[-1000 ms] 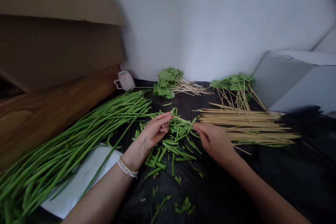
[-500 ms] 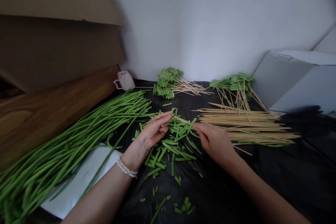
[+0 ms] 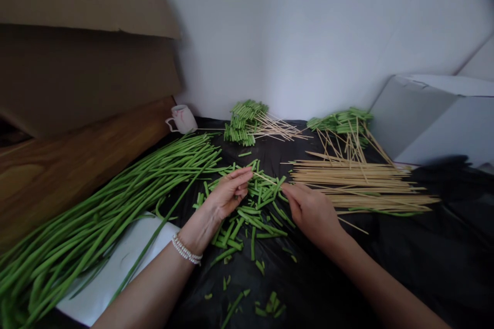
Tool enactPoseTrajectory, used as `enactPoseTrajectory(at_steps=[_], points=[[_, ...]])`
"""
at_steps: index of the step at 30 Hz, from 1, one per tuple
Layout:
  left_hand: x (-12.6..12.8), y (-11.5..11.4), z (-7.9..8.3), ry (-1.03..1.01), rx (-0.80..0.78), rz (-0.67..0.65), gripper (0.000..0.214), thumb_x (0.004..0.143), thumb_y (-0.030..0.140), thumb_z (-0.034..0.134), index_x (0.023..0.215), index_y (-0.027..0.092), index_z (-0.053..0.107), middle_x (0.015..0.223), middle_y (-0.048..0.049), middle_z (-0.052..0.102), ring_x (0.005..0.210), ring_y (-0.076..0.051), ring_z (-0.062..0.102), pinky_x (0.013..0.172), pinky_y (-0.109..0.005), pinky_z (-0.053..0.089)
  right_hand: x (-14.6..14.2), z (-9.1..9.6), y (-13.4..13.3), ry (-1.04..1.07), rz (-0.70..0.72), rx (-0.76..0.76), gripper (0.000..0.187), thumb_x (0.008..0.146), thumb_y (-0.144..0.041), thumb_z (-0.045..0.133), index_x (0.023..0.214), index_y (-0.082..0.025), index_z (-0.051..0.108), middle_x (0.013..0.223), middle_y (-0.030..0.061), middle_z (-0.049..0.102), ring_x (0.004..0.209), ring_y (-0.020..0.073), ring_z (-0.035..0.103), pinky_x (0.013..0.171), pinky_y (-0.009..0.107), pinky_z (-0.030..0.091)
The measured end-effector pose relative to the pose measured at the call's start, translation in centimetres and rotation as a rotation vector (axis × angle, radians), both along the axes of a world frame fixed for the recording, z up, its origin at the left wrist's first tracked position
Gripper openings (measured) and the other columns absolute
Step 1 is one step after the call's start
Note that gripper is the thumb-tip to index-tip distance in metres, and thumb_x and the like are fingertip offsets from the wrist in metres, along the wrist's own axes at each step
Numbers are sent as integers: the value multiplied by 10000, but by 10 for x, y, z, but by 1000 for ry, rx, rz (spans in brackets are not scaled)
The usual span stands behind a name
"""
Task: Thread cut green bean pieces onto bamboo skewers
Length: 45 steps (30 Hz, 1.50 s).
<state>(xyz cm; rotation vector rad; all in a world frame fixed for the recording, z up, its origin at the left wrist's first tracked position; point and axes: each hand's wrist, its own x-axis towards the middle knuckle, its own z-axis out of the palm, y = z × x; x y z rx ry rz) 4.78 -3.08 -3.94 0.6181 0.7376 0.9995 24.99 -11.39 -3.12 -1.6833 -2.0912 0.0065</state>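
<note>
My left hand (image 3: 228, 194), with a beaded bracelet at the wrist, pinches a short green piece of long bean at one end of a thin wooden skewer (image 3: 265, 178). My right hand (image 3: 312, 212) is closed round the skewer's other end, so the stick spans the gap between both hands. Beneath them, cut bean pieces (image 3: 252, 212) lie scattered over black plastic sheeting (image 3: 316, 288). To the right of my right hand, a pile of bare skewers (image 3: 358, 175) lies side by side. The fingertips partly cover the held bean piece.
Uncut long beans (image 3: 127, 200) stretch along the left over a white sheet (image 3: 135, 244). Threaded bean skewers (image 3: 243, 121) and another such stack (image 3: 343, 121) rest by the wall. A mug (image 3: 183, 118), a cardboard box (image 3: 88, 56) and a white box (image 3: 432, 118) stand around the edges.
The skewer remains between both hands. My right hand has shifted slightly left, towards my left hand; my left fingertips have dipped a little. The view has shifted slightly.
</note>
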Motion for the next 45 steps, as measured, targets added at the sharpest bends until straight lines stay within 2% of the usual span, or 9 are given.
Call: enactPoseTrajectory(at_steps=[9, 15, 21, 28, 35, 38, 41, 43, 45], points=[[-2, -2, 6, -56, -61, -80, 155, 691, 40, 750, 785, 102, 642, 596, 60, 444, 449, 0, 383, 365, -108, 289, -2, -6, -2, 24, 21, 99, 297, 939, -210, 374, 1052, -242, 647, 880, 24, 677, 729, 145, 608, 618, 240, 349], [0, -4, 8, -45, -48, -111, 148, 691, 50, 755, 769, 91, 636, 603, 60, 441, 460, 7, 369, 375, -105, 266, -3, -6, -3, 37, 22, 124, 299, 936, -195, 372, 1065, -230, 640, 810, 18, 661, 719, 146, 604, 634, 239, 367], [7, -13, 0, 67, 10, -233, 184, 675, 128, 789, 786, 107, 643, 589, 66, 439, 451, 3, 353, 391, -118, 264, -9, -6, -4, 73, 77, 116, 292, 941, -192, 359, 963, -224, 648, 779, 15, 656, 737, 132, 603, 648, 224, 383], [11, -17, 3, 154, 49, -229, 207, 645, 177, 814, 753, 122, 647, 547, 79, 427, 420, 6, 299, 386, -138, 209, -11, -8, -4, 120, 101, 164, 293, 941, -187, 358, 945, -209, 650, 789, 25, 663, 749, 135, 611, 660, 225, 402], [20, -26, 9, 257, 61, -235, 284, 578, 213, 854, 765, 104, 669, 545, 64, 454, 405, 15, 285, 378, -134, 150, -12, -8, -3, 116, 139, 134, 290, 938, -181, 371, 1028, -207, 645, 832, 33, 678, 778, 144, 626, 672, 231, 417], [17, -23, 12, 165, 61, -217, 277, 643, 220, 822, 851, 100, 685, 615, 42, 492, 415, 18, 290, 365, -118, 179, -7, -8, -2, 144, 96, 164, 290, 943, -194, 372, 1010, -218, 653, 887, 40, 692, 828, 146, 635, 717, 233, 435], [9, -13, 19, -33, -41, -142, 267, 774, 279, 722, 948, 83, 672, 727, -16, 561, 447, 4, 354, 357, -102, 244, -2, -8, 1, 161, 43, 221, 282, 946, -213, 389, 1051, -214, 651, 936, 50, 701, 865, 151, 644, 746, 236, 450], [2, -7, 24, -157, -142, -87, 298, 859, 335, 612, 999, 74, 651, 793, -68, 601, 534, -44, 481, 429, -126, 387, 1, -9, 2, 156, 35, 237, 278, 945, -222, 400, 1067, -213, 650, 943, 51, 705, 863, 151, 650, 747, 236, 457], [-3, -3, 29, -219, -201, -30, 329, 901, 359, 528, 1042, 78, 626, 888, -120, 629, 689, -123, 593, 566, -212, 513, 1, -10, 2, 142, 34, 238, 273, 946, -228, 405, 1053, -218, 656, 952, 48, 708, 855, 150, 654, 740, 235, 461]])
